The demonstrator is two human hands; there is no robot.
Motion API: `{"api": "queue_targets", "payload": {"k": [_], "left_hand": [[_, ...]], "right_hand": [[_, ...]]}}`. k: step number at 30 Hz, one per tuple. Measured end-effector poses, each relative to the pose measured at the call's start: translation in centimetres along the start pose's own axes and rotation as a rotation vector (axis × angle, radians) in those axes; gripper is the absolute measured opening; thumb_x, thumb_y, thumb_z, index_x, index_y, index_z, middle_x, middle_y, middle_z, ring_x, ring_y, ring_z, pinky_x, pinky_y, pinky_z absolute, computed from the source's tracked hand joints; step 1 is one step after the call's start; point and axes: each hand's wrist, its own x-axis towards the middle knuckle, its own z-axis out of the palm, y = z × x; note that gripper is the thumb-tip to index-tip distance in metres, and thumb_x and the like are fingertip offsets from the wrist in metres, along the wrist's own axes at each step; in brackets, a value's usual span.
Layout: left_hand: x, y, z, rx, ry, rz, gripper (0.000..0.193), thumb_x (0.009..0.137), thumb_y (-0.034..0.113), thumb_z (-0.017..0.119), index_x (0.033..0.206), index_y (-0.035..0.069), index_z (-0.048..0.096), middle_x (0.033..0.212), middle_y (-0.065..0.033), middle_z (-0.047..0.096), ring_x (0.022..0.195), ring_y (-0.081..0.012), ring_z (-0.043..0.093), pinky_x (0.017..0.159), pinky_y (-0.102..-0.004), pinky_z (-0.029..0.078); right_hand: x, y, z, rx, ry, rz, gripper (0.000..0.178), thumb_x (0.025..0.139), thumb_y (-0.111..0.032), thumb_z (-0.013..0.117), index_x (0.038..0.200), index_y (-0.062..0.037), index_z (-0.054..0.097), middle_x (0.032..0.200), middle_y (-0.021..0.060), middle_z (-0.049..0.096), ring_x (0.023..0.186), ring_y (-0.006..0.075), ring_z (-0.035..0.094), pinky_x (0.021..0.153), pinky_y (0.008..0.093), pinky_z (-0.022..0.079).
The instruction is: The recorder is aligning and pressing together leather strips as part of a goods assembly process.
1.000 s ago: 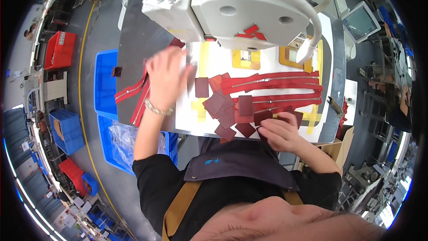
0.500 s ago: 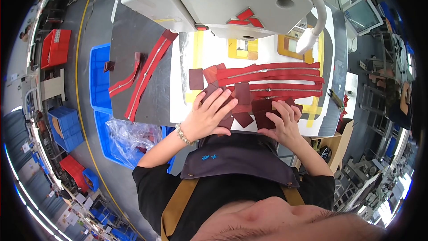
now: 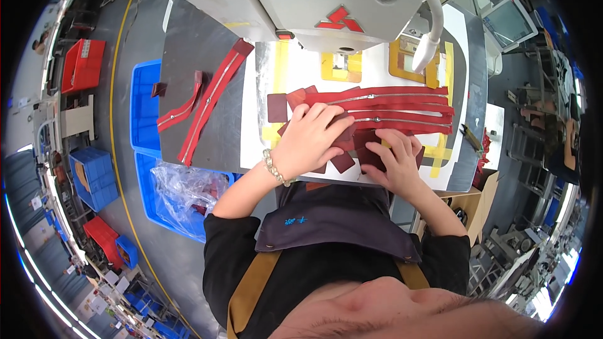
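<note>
My left hand (image 3: 312, 141) lies over a loose pile of small maroon fabric patches. Its fingers are bent but apart, covering the left ends of the lower zippers. Beside it my right hand (image 3: 399, 162) rests with spread, curved fingers on dark maroon patches (image 3: 366, 150) near the table's front edge. Just beyond both hands, red zippers with metal teeth (image 3: 402, 96) run side by side to the right. A square maroon patch (image 3: 276, 108) lies flat to the left of the pile. What is under my palms and fingertips is hidden.
A white sewing machine head (image 3: 339, 3) overhangs the table's far side, with yellow-taped templates (image 3: 402, 66) below it. More red zippers (image 3: 217, 100) lie on the left. Snips (image 3: 471, 137) lie at the right edge. Blue bins (image 3: 144, 107) stand left of the table.
My left hand has moved right and away from me, onto the zipper ends and patches. My right hand has shifted slightly away, its fingers more bent. The view has tilted a little.
</note>
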Motion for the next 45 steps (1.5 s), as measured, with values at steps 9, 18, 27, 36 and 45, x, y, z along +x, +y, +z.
{"api": "queue_targets", "payload": {"k": [9,18,27,36,45], "left_hand": [[1.1,-1.0,-0.5,0.108,0.016,0.118,0.038,0.07,0.015,0.073,0.105,0.005,0.064,0.091,-0.0049,0.062,0.084,-0.0209,0.059,0.076,-0.0333,0.043],[4.4,0.2,-3.6,-0.373,0.265,0.007,0.018,0.078,0.004,0.069,0.095,0.005,0.064,0.075,-0.0055,0.065,0.065,-0.0228,0.061,0.064,-0.0328,0.049],[5.0,-2.4,-2.6,-0.215,0.293,0.3,0.025,0.072,0.006,0.071,0.096,0.013,0.066,0.082,-0.0037,0.059,0.072,-0.0227,0.06,0.064,-0.0331,0.049],[4.5,-3.5,0.6,-0.885,0.322,-0.105,0.009,0.076,0.005,0.076,0.08,0.003,0.068,0.081,-0.0033,0.061,0.062,-0.007,0.056,0.054,-0.0213,0.045],[4.3,-3.3,0.9,-1.012,0.437,-0.17,0.012,0.077,-0.004,0.072,0.072,-0.001,0.062,0.082,-0.0055,0.062,0.063,-0.0052,0.059,0.055,-0.0187,0.048]], "right_hand": [[4.9,1.1,-2.0,0.195,0.08,0.015,0.028,0.076,-0.013,0.072,0.102,-0.0121,0.063,0.107,0.0052,0.058,0.097,0.0219,0.057,0.083,0.0359,0.037],[8.9,1.5,-3.0,0.832,-0.073,0.305,0.019,0.084,-0.007,0.067,0.101,0.001,0.062,0.081,0.0039,0.065,0.071,0.0105,0.06,0.065,0.0238,0.048],[9.5,3.4,-1.3,1.558,-0.031,0.597,0.008,0.087,-0.007,0.067,0.082,-0.0038,0.062,0.066,-0.0002,0.061,0.055,0.0046,0.055,0.051,0.0177,0.041],[9.1,2.5,0.6,1.36,0.113,0.502,0.007,0.087,-0.003,0.066,0.082,0.0012,0.063,0.078,0.0031,0.064,0.065,0.0061,0.061,0.057,0.02,0.049],[8.6,2.8,1.7,1.442,-0.008,0.408,0.024,0.085,0.004,0.065,0.106,0.0052,0.055,0.091,0.0093,0.065,0.086,0.0138,0.066,0.078,0.0247,0.054]]}}
